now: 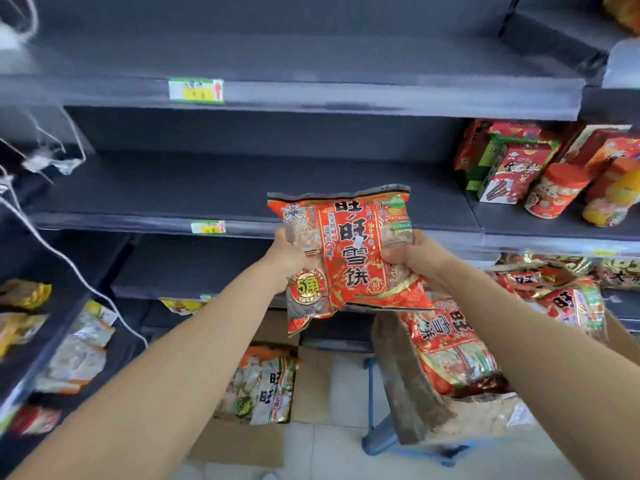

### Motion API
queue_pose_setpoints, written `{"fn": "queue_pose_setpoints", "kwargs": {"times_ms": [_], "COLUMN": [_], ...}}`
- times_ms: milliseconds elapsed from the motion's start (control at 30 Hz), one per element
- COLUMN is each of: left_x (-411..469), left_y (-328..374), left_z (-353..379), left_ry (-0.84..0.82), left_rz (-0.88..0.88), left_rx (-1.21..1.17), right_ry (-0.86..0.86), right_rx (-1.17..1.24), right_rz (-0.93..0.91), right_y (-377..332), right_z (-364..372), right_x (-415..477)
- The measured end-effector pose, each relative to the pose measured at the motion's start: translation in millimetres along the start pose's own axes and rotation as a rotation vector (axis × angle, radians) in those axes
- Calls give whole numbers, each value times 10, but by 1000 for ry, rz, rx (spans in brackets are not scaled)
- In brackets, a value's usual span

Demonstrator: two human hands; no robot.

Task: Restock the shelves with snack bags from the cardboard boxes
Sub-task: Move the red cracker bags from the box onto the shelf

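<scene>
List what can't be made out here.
Head view only.
Price tags: print blurred.
Box: how many bags it holds, hidden by its flap and the right arm.
Held bag sides: covered by left hand and right hand.
Orange item, top right: cut off by the frame edge.

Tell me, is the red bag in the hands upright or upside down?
Upright, slightly tilted. The bag shows its print the right way, top seam uppermost. The left hand and right hand hold its sides.
</scene>
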State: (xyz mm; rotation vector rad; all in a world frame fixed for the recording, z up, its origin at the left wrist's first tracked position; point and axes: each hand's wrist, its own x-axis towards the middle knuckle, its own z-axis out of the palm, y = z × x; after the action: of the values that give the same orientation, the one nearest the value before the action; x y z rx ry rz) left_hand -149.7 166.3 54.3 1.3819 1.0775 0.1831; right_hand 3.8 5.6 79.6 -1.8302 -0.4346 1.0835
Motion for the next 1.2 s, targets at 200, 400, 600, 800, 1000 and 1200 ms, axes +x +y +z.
{"fn": "queue_pose_setpoints", "kwargs": {"times_ms": [200, 400, 600, 800, 1000, 1200], "left_x": [157, 357, 594, 1081, 1813, 2382], "left_y": [-159, -219, -218, -347, -345, -100], "left_z": [-1169, -2113, -2612, -3050, -3574, -4188], "left_ry": [187, 285, 384, 506, 637, 613], "left_rz": [16, 33, 41, 77, 224, 349], "left_rx": [46, 51, 53, 74, 16, -26], "right_ry": [-51, -117, -162, -110, 18, 148], "right_rx": [-61, -166, -258, -273, -233, -120], "right_rz": [-41, -130, -155, -260, -390, -450], "right_y": [-405, -688, -911, -957, -1140, -1423], "right_z": [1148, 2086, 2535, 2976, 3559, 4070], "right_x": [339, 681, 1082, 1596, 2242, 2773]}}
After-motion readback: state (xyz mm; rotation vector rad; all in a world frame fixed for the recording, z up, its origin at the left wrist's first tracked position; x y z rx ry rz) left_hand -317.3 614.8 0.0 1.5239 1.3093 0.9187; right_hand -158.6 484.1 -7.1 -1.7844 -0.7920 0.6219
